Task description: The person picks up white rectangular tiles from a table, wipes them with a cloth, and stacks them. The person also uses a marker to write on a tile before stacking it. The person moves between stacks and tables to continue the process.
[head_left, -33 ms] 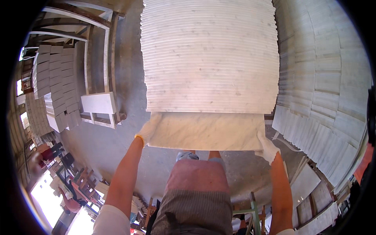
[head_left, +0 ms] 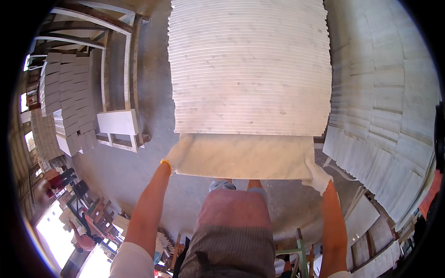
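Both gloved hands grip 1 flat white veined marble slab (head_left: 243, 157) at its near corners: the left hand (head_left: 175, 158) at 9 o'clock, the right hand (head_left: 318, 177) at 3 o'clock, fingers clamped around the edges. At 12 o'clock the slab's far edge meets a tall stack of white marble slabs (head_left: 250, 69). A wooden rack (head_left: 118, 127) at 10 o'clock holds upright slabs.

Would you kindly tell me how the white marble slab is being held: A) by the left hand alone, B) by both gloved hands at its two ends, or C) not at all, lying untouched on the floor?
B: the left hand and right hand each grip one end of the white marble slab.
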The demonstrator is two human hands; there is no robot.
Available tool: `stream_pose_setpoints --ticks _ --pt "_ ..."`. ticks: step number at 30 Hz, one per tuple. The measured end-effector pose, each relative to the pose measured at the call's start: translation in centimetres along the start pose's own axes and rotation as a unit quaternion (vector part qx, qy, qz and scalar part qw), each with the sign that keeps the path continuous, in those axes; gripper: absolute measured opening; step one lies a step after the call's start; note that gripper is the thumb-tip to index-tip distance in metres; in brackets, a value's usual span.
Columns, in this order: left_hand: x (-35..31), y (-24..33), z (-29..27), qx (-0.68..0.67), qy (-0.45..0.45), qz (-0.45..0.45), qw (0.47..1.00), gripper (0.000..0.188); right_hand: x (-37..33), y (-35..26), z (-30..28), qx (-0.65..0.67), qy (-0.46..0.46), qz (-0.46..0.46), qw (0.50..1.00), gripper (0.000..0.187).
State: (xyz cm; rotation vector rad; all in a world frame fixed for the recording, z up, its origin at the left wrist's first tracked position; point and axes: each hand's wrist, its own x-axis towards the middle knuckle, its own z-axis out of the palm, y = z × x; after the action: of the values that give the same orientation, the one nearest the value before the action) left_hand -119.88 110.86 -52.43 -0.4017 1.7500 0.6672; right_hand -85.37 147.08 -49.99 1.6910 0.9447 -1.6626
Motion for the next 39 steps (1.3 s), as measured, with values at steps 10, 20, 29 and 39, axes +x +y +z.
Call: stream_pose_setpoints --ticks 10,20,29,39 --pt "0.1 0.3 0.0 0.019 -0.015 0.016 1.0 0.069 5.5 -4.8 1.5 0.033 0.055 -0.104 0.993 0.079" --pt "-0.6 -8.8 -1.1 0.239 0.049 0.142 0.959 0.04 4.5 -1.7 0.0 -0.043 0.069 -0.023 0.996 0.075" --pt "-15.4 -21.0 -1.7 0.122 0.119 0.025 0.985 0.043 -2.1 -7.3 9.0 -0.148 0.048 -0.136 0.979 0.075" --pt "-34.5 -27.5 4.1 -0.185 0.296 0.064 0.935 0.046 -16.6 -13.5 20.3 -0.303 -0.037 -0.315 0.899 0.076"
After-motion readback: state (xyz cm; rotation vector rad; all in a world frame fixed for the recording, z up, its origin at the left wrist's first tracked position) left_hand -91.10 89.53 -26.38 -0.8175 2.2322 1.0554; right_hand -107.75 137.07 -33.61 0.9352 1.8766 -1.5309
